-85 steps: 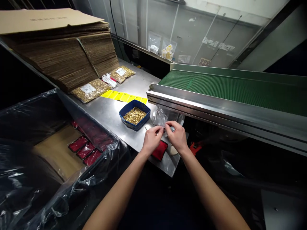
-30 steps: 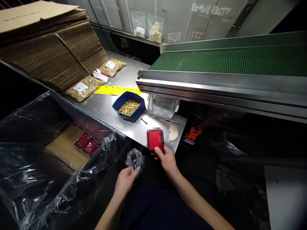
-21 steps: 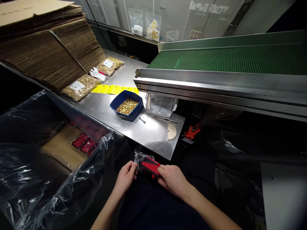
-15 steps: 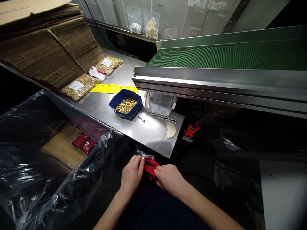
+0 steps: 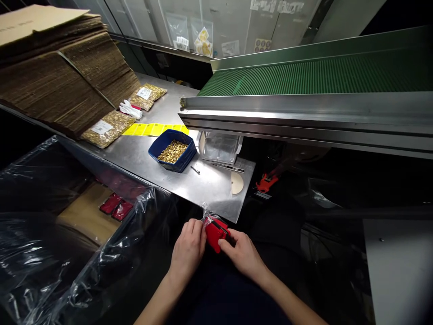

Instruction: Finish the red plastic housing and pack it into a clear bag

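A flat red part with black edging (image 5: 214, 234), its exact kind unclear, is held low in front of me, off the table's near corner. Clear plastic film (image 5: 208, 215), apparently a small bag, covers its upper left end. My left hand (image 5: 188, 246) is closed at that end, gripping the film; its fingertips are partly hidden. On the other side, my right hand (image 5: 244, 253) pinches the red part between thumb and fingers. Similar red pieces (image 5: 117, 206) lie on cardboard inside the lined box at the left.
A metal table (image 5: 216, 187) carries a blue bin (image 5: 184, 158) of small brass-coloured pieces, yellow labels (image 5: 155, 130) and filled bags (image 5: 107, 131). Stacked cardboard (image 5: 61, 85) stands at left. A green conveyor (image 5: 287, 76) overhangs the right side. A plastic-lined box (image 5: 98, 266) is beside my left arm.
The red part has turned so its broad red face shows more. My right hand has changed its hold, thumb now on the near face. The view has shifted slightly.
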### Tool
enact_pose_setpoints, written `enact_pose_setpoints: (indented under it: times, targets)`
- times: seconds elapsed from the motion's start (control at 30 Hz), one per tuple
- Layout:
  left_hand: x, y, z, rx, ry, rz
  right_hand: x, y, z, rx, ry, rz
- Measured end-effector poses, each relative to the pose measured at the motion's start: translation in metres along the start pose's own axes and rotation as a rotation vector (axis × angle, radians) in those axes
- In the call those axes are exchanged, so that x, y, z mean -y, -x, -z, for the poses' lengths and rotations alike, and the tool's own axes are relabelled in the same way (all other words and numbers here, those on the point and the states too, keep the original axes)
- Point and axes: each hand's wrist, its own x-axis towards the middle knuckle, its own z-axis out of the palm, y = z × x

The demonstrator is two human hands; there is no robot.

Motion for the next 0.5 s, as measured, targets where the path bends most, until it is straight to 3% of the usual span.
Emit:
enact_pose_setpoints:
  times: [0.13,0.27,0.4,0.5]
  targets:
    - [-0.006,-0.004,0.009,-0.051,0.204,0.039,0.003,0.002,0.002,-0.026,0.101,-0.027]
    - [-0.013,-0.004,0.013,0.062,0.555,0.208,0.004,0.002,0.008,-0.022,0.129,-0.029]
    - [-0.016,-0.001,0.01,0.175,0.546,0.188,0.003,0.0,0.013,-0.076,-0.094,-0.024]
    - [-0.019,0.0,0.012,0.174,0.572,0.16,0.003,0.001,0.013,-0.047,-0.147,0.032]
